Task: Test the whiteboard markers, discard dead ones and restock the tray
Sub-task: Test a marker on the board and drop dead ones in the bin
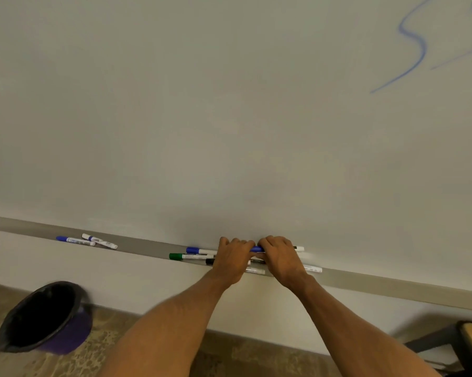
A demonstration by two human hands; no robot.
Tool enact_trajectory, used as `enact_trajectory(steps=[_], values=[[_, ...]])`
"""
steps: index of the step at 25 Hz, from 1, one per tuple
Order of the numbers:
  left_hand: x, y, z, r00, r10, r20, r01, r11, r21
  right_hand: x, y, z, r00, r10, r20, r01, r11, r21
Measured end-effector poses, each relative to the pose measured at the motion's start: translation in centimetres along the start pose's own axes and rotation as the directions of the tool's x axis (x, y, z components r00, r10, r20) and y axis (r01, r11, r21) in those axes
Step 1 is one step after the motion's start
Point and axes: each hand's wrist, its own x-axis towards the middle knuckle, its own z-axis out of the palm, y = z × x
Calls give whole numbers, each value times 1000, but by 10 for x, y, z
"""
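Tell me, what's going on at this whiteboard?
A person has both hands at the board's tray. The left hand and right hand together grip a blue marker just above a cluster of other markers lying in the tray. Two more markers lie further left. Blue scribbles mark the whiteboard, and a lined bin stands on the floor below.

An off-white wall (pixel 147 289) is met below by a mottled brown floor (pixel 243 357). At the lower right edge, a piece of furniture (pixel 471 341) with dark frame and wooden top is partly seen.
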Motion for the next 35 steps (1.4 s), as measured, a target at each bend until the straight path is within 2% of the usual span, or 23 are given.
enact_trajectory(steps=[2,5,9,13,16,20,22,24,25,28,31,33,35], values=[[8,2,-12,1000,8,-13,-8,999,32,6,0,-13,999,-23,29,23,1000,-6],[20,2,-25,991,82,-105,-67,988,137,15,4,-28,999,-44,20,44,999,-26],[30,5,-42,986,116,-123,-84,966,244,22,5,-41,998,-50,35,52,998,-41],[37,8,-58,977,141,-163,-106,973,207,24,6,-57,1000,-3,-28,2,1000,-21],[40,6,-70,953,203,-227,-160,968,192,26,6,-64,997,34,-69,-39,997,-73],[43,5,-79,925,239,-294,-187,963,194,29,5,-74,991,8,-134,-23,994,-106],[42,2,-83,896,273,-349,-207,954,215,26,7,-82,988,3,-153,-30,984,-176],[43,-2,-86,869,304,-391,-222,945,240,26,5,-90,984,23,-179,-54,984,-171],[45,-3,-89,852,304,-426,-217,946,242,28,4,-93,974,56,-220,-80,992,-102],[53,-4,-105,775,269,-571,-168,960,224,37,-5,-116,935,186,-301,-108,960,259],[66,-6,-134,636,274,-721,-151,961,232,53,-4,-151,907,174,-384,-43,944,327],[79,-9,-158,564,297,-770,-155,955,255,65,-3,-178,853,185,-488,-1,936,353],[96,-7,-190,513,316,-798,-155,948,276,77,-2,-207,758,150,-634,75,946,314]])
